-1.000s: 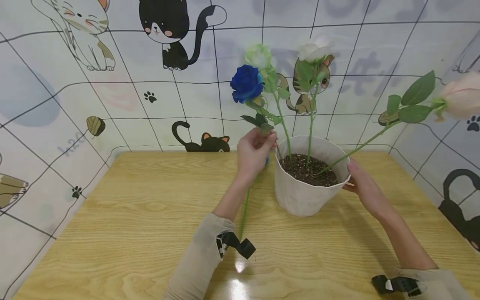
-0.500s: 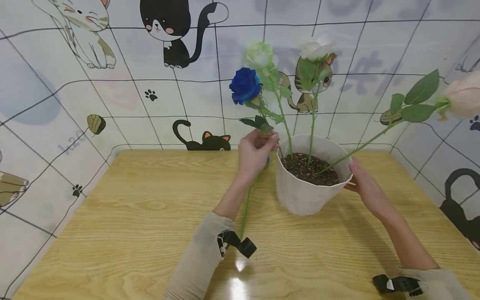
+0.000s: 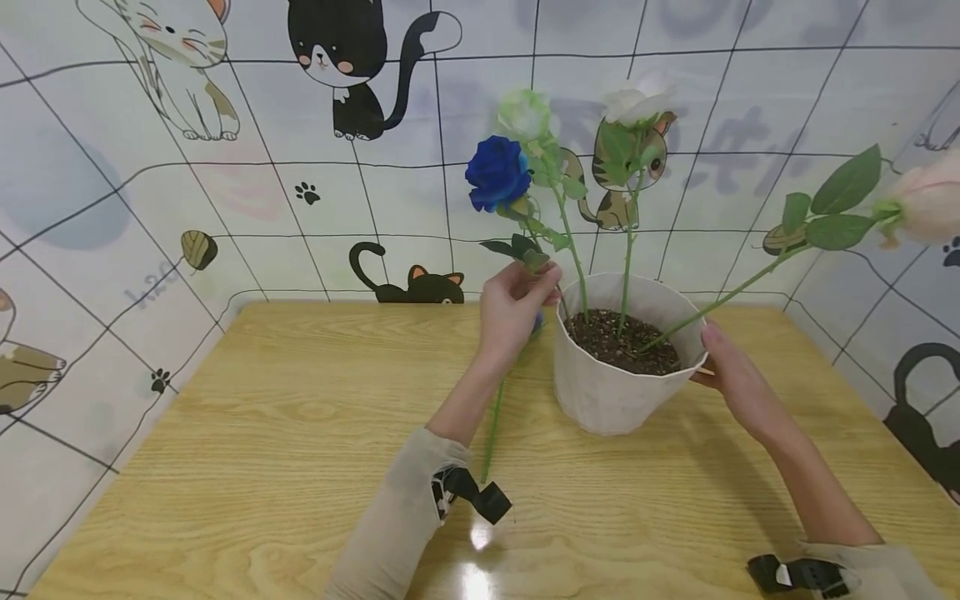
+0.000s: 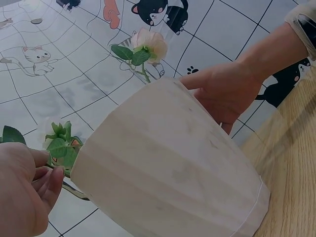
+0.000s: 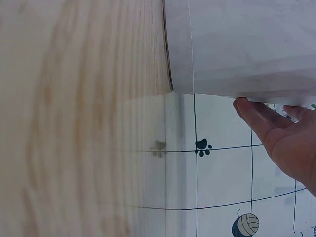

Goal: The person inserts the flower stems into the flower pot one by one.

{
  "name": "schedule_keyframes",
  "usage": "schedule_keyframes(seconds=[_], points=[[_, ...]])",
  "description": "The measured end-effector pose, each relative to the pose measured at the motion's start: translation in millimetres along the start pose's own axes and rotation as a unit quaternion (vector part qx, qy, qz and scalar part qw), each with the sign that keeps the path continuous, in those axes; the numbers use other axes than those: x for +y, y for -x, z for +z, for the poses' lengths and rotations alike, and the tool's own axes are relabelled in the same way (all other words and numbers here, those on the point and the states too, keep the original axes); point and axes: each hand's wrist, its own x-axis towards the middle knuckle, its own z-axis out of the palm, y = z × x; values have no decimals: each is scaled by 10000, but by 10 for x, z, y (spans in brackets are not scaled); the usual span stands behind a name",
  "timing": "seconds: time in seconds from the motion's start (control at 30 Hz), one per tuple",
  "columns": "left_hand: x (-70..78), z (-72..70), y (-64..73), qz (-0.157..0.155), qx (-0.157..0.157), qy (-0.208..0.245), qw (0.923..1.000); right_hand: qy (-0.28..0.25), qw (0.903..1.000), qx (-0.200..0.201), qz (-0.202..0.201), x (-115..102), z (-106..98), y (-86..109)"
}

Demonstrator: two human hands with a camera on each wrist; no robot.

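My left hand [image 3: 510, 308] pinches the stem of a blue rose [image 3: 498, 173] just below its dark leaves, at the left rim of a white flower pot [image 3: 607, 400]. That stem [image 4: 76, 192] runs down inside the rim, and its lower end is hidden. My right hand [image 3: 738, 379] rests against the pot's right side, thumb near the rim and fingers lower down, as the right wrist view also shows. In the pot's dark soil [image 3: 622, 342] stand a pale green rose [image 3: 525, 117] and a white rose [image 3: 637, 107]. A pink rose [image 3: 930, 200] leans far right from the same soil.
Another green stem [image 3: 492, 437] lies on the wooden table [image 3: 315, 433] under my left forearm, with a bit of blue flower [image 3: 537, 323] showing behind the hand. A cat-patterned wall covering [image 3: 405, 192] stands close behind the table.
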Motion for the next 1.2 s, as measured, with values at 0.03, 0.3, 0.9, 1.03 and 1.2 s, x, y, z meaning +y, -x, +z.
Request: schedule_keyframes(seconds=[0.03, 0.3, 0.9, 1.03, 1.2], points=[[7, -2, 5, -34, 22, -22, 10000, 13, 10000, -2, 3, -3, 1, -1], [29, -52, 40, -252, 134, -310, 9991, -83, 9999, 34, -47, -10, 7, 7], [50, -341, 187, -471, -353, -1093, 9923, -43, 10000, -4, -86, -14, 7, 5], [35, -430, 229, -620, -400, -1465, 9864, -39, 10000, -8, -57, -14, 7, 2], [-4, -547, 267, -911, -409, -1650, 9812, -69, 9999, 0, -78, -6, 3, 0]])
